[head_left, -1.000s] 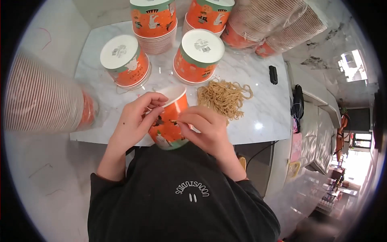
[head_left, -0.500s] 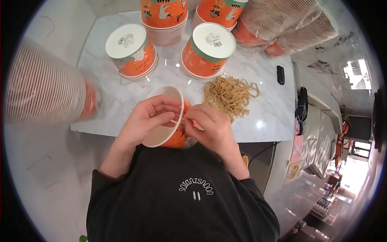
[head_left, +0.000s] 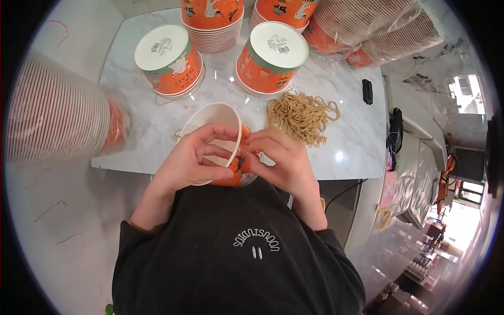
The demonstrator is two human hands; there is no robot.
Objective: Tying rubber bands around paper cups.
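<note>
An orange paper bucket (head_left: 211,116) with a white inside lies tipped on its side at the table's front edge, close to my shirt. Its mouth faces left. My left hand (head_left: 188,164) reaches into the mouth, fingers inside and thumb at the rim, holding it. Against the printed outer wall, just below the rim, my right hand (head_left: 285,161) is closed in a pinch; what its fingertips hold is hidden. A bit of tan cord (head_left: 177,135) sticks out past the bucket's left side. Right of the bucket lies a pile of loose tan cords (head_left: 300,118).
Two upside-down buckets, left (head_left: 170,79) and right (head_left: 266,73), stand beyond my hands, the left one with cord by its rim. Nested bucket stacks (head_left: 215,39) rise behind. Plastic-wrapped stacks lie far right (head_left: 362,21) and left (head_left: 63,115). A small black object (head_left: 367,92) sits near the right edge.
My left thumb has moved from inside the mouth down onto the rim. The bucket is tilted slightly differently, and my right fingers have shifted a little along its outer wall.
</note>
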